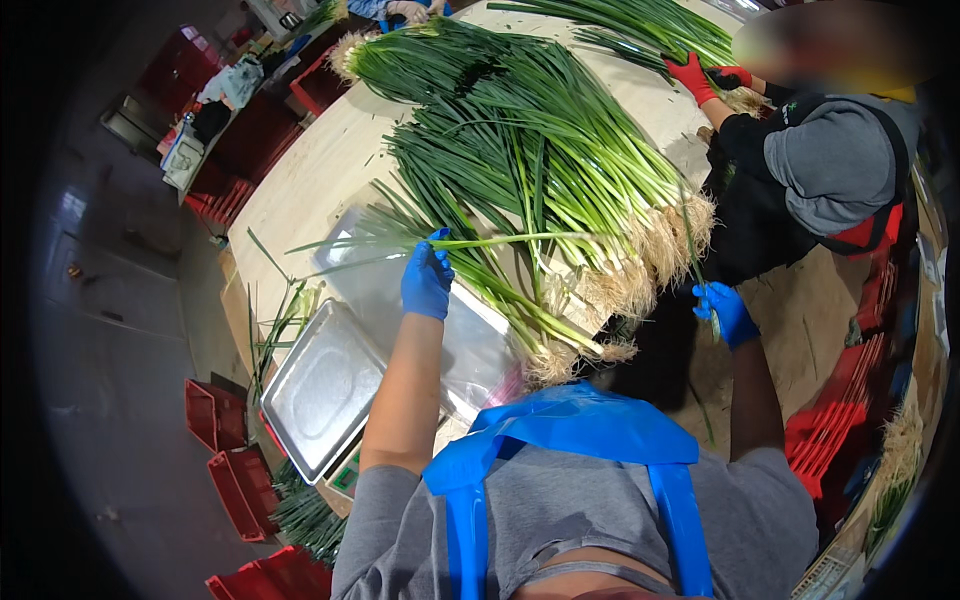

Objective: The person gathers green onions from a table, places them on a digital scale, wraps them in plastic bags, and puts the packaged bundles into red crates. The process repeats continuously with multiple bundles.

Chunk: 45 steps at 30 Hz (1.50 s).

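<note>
My left hand (427,276), in a blue glove, is closed on a green onion (502,240) that lies across it, roots pointing right. In its own blue glove, my right hand (726,311) pinches a thin green leaf (690,232) out past the table's right edge. A large heap of green onions (555,142) covers the middle of the table, its pale roots (660,247) toward the right. Nearer me, a few green onions (517,307) rest over clear plastic bags (465,345). Left of my left forearm sits a metal tray (322,390) on a scale (346,476).
A co-worker in red gloves (694,79) handles green onions (645,30) at the upper right. Another person's gloved hands (412,10) show at the top. Loose leaves (281,322) lie by the tray. Red crates (244,491) stand at the lower left, with red baskets (832,420) at right.
</note>
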Each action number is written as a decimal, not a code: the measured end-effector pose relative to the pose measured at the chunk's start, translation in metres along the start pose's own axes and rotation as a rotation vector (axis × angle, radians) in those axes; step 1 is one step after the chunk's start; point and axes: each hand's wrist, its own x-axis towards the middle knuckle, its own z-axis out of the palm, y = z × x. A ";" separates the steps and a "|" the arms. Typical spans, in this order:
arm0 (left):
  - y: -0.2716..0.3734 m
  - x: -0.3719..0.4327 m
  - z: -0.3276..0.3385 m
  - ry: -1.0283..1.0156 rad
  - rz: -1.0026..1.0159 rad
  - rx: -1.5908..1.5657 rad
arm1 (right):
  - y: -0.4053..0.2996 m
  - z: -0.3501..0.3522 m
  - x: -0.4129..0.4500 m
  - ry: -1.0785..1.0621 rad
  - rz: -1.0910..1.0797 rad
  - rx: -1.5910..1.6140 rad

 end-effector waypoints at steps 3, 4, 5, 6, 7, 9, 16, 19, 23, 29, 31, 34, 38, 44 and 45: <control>-0.006 -0.002 0.004 -0.096 -0.021 -0.020 | -0.009 0.012 -0.014 -0.040 0.022 -0.007; -0.010 -0.002 0.007 -0.138 -0.028 -0.051 | -0.013 0.031 -0.020 -0.072 -0.024 0.029; -0.016 -0.002 0.011 -0.180 -0.036 -0.080 | -0.015 0.051 -0.023 -0.103 -0.071 0.067; -0.021 -0.004 0.015 -0.222 -0.045 -0.109 | -0.015 0.072 -0.023 -0.158 -0.034 0.135; -0.026 -0.005 0.023 -0.248 -0.035 -0.107 | -0.015 0.093 -0.019 -0.210 -0.002 0.204; -0.037 -0.012 0.038 -0.298 -0.016 -0.105 | -0.005 0.139 -0.003 -0.337 -0.100 0.237; -0.050 -0.032 0.032 -0.275 -0.051 -0.036 | -0.006 0.227 0.033 -0.213 -0.137 0.310; -0.046 -0.041 0.029 -0.212 -0.032 -0.017 | -0.003 0.226 0.034 -0.148 -0.145 0.116; -0.029 -0.047 0.019 -0.158 0.048 -0.070 | -0.024 0.215 0.015 -0.120 -0.147 -0.022; -0.012 -0.038 0.001 -0.024 0.048 -0.109 | -0.029 0.112 0.017 0.339 -0.037 0.084; -0.005 -0.031 -0.008 -0.015 0.095 -0.143 | -0.032 0.073 0.009 0.366 -0.031 0.185; -0.008 -0.006 -0.008 -0.119 0.024 -0.065 | -0.024 0.037 0.026 0.376 -0.360 0.112; -0.023 0.001 0.002 -0.006 -0.180 0.373 | -0.065 0.133 0.005 0.094 -0.586 -0.103; 0.008 -0.103 0.060 -0.498 0.460 0.705 | -0.071 0.326 -0.007 -0.438 -0.371 -0.471; 0.027 -0.122 0.059 -0.537 0.408 0.608 | -0.062 0.351 -0.004 -0.532 -0.422 -0.615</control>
